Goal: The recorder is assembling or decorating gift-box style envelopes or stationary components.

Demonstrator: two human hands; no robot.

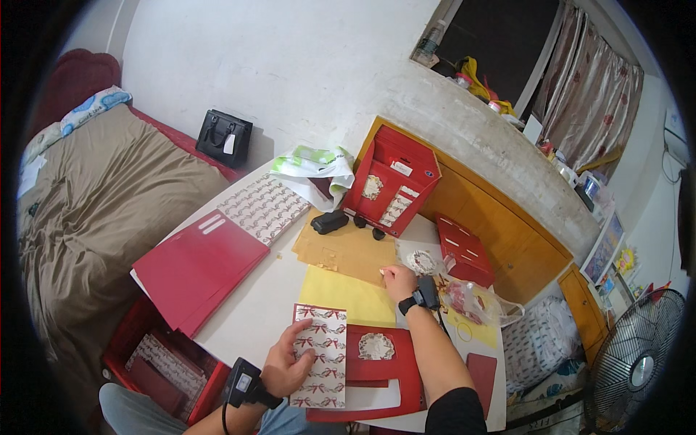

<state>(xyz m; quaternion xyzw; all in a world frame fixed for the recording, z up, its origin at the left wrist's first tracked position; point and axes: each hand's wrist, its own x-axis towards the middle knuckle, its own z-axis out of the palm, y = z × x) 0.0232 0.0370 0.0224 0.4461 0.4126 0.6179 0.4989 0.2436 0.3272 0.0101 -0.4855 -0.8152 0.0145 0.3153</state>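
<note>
My left hand [288, 361] holds a tall card printed with rows of garlands and red bows [326, 375], its thumb and fingers resting over the left side. Partly beneath that card lies a red die-cut card panel [410, 375] with a pale wreath cutout [376, 346] and a white area showing through its lower opening. My right hand [399, 280] is over the right edge of a brown sheet [348, 244], fingertips drawn together. Whether the pale spot at those fingertips is a small piece or a fingernail is unclear. A yellow sheet [348, 296] lies between both hands.
Red sheets [201, 266] and a patterned stack [261, 206] lie left on the white table [239, 321]. Behind stand a red display box [394, 179] and a black device [329, 222]. A plastic bag [478, 302] lies right, near a fan [633, 364]. A red crate [215, 386] sits below left.
</note>
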